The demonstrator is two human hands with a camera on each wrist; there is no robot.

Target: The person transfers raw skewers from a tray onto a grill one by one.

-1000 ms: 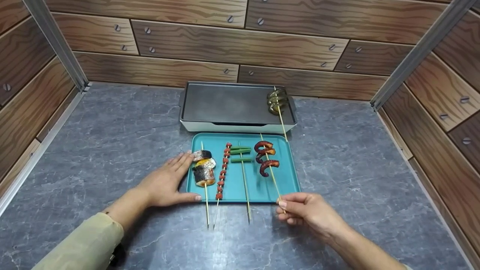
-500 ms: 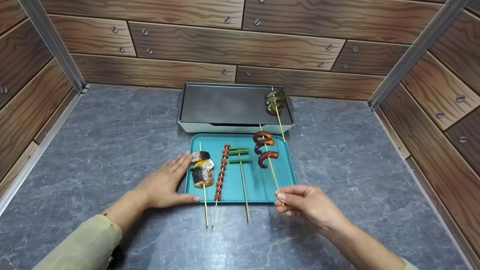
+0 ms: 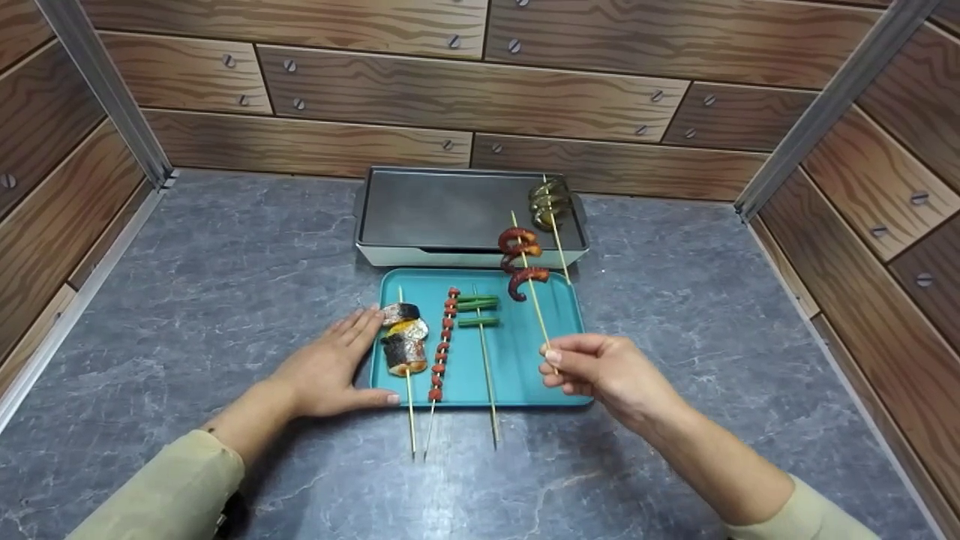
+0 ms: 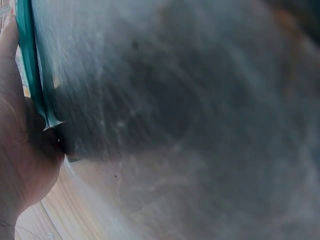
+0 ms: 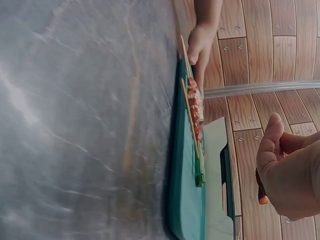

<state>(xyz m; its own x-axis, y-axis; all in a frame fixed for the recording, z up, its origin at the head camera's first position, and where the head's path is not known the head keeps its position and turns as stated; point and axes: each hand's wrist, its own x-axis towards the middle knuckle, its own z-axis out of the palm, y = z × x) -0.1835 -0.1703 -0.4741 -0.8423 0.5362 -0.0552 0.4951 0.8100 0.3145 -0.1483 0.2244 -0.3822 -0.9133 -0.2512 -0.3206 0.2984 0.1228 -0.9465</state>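
Observation:
In the head view my right hand (image 3: 600, 371) pinches the lower end of an octopus tentacle skewer (image 3: 523, 255). Its curled reddish pieces hang over the tray's far edge and overlap the front of the grill in this view. My left hand (image 3: 330, 364) rests with straight fingers at the left edge of the teal tray (image 3: 551, 382), thumb along the near corner. Lying on the tray are a fish skewer (image 3: 405, 352), a skewer of small red pieces (image 3: 442, 345) and a green vegetable skewer (image 3: 478, 302). The right wrist view shows my right hand (image 5: 290, 165) mostly from behind.
Behind the tray stands a flat electric grill (image 3: 450, 210) with a dark plate. At its right end lies a skewer of dark green, glossy pieces (image 3: 550, 202), its stick reaching over the front edge. Wood-patterned walls (image 3: 375, 82) enclose the grey marbled table (image 3: 247, 247).
My right hand has lifted the octopus tentacle skewer off the tray area and moved it forward toward the grill. The left hand has stayed at the tray's edge.

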